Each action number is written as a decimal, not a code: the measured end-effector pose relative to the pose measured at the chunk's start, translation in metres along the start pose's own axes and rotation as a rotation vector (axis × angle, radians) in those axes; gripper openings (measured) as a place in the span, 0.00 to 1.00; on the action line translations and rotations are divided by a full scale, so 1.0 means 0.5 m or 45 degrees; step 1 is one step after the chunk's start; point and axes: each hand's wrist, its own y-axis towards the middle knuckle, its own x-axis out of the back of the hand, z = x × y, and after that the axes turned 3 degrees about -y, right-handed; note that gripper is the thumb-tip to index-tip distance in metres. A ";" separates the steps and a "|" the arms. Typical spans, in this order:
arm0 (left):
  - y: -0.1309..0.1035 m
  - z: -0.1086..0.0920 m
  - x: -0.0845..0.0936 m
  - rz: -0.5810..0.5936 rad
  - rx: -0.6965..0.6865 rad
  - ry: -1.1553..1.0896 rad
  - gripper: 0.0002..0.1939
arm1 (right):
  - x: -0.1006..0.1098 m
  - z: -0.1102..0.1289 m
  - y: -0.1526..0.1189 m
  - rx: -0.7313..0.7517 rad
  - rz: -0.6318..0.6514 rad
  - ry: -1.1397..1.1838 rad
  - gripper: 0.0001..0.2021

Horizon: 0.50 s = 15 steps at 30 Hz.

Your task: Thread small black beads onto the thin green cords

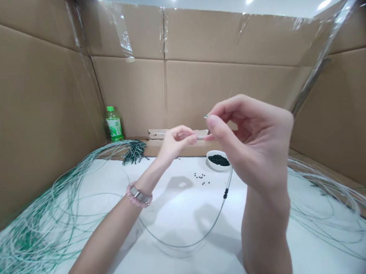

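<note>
Both hands are raised over the white worktop (182, 220), meeting at the fingertips: the left hand (175, 143) pinches something very small between thumb and forefinger, too small to make out but likely a bead, and the right hand (249, 145) pinches the tip of a thin line (190, 244) whose slack hangs in a loop down to the worktop and back up below the right hand. One dark bead (226, 193) already sits on that line below the right hand, so by the look of it the threading of this piece is begun but not finished. A small white bowl of dark beads (218, 160) stands just behind the hands, with a few loose beads (200, 177) scattered near it. A large tangle of green-white lines (36, 230) lies to the left, another spread of lines (334, 193) to the right, and a dark bunch of ends (134, 151) by the cardboard wall (37, 113); which heap is finished I cannot tell. A green bottle (114, 124) stands in the back corner; its label is green and white, but the writing is too small to read, and no other brand or writing shows
</note>
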 end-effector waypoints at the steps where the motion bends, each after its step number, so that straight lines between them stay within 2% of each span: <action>1: 0.004 -0.024 0.001 -0.035 0.001 -0.070 0.11 | -0.002 0.000 -0.001 -0.001 -0.002 0.006 0.06; 4: -0.003 -0.094 -0.005 -0.189 0.012 -0.504 0.11 | -0.010 0.002 -0.005 -0.011 0.028 0.004 0.04; 6: -0.014 -0.129 -0.015 -0.231 0.018 -0.694 0.11 | -0.015 0.003 -0.008 -0.010 0.056 -0.003 0.04; 9: -0.027 -0.155 -0.027 -0.196 -0.027 -0.742 0.09 | -0.020 0.005 -0.013 -0.002 0.078 -0.008 0.04; 15: -0.031 -0.161 -0.031 -0.189 -0.107 -0.597 0.10 | -0.022 0.014 -0.022 -0.019 0.097 0.018 0.04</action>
